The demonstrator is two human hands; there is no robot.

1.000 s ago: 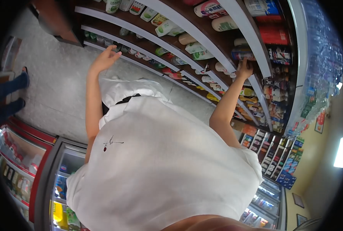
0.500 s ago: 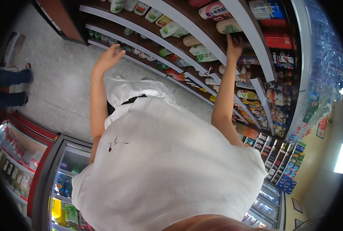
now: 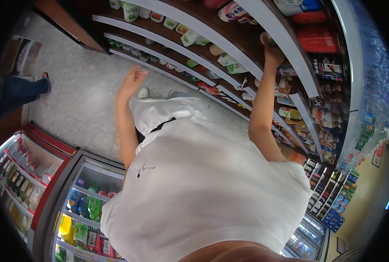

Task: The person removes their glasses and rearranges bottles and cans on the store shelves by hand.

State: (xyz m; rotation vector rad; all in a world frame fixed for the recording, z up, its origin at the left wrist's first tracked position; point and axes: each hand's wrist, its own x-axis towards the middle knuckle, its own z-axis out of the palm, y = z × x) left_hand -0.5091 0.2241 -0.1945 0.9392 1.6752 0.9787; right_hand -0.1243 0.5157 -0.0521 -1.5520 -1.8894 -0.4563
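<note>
My right hand (image 3: 273, 54) reaches into an upper section of the curved shelf, with its fingers closed around a pale bottle (image 3: 263, 39). Only a rounded end of that bottle shows; the rest is hidden by the hand and the white shelf lip (image 3: 275, 31). A pink-and-white labelled bottle (image 3: 231, 12) lies in the same section. Away from the shelves, my left hand (image 3: 131, 83) is held out over the floor, fingers loosely apart, holding nothing.
Lower shelves hold several green-and-white packages (image 3: 190, 38) and bottles. A red pack (image 3: 317, 41) stands beyond the shelf lip. Behind me are glass-fronted drink coolers (image 3: 78, 201). Part of another person, a dark trouser leg (image 3: 24, 89), is at the left on the grey floor (image 3: 85, 100).
My right hand has closed on the pale bottle, which now shows only its end instead of its side. My left hand remains extended over the floor. The camera view has shifted slightly.
</note>
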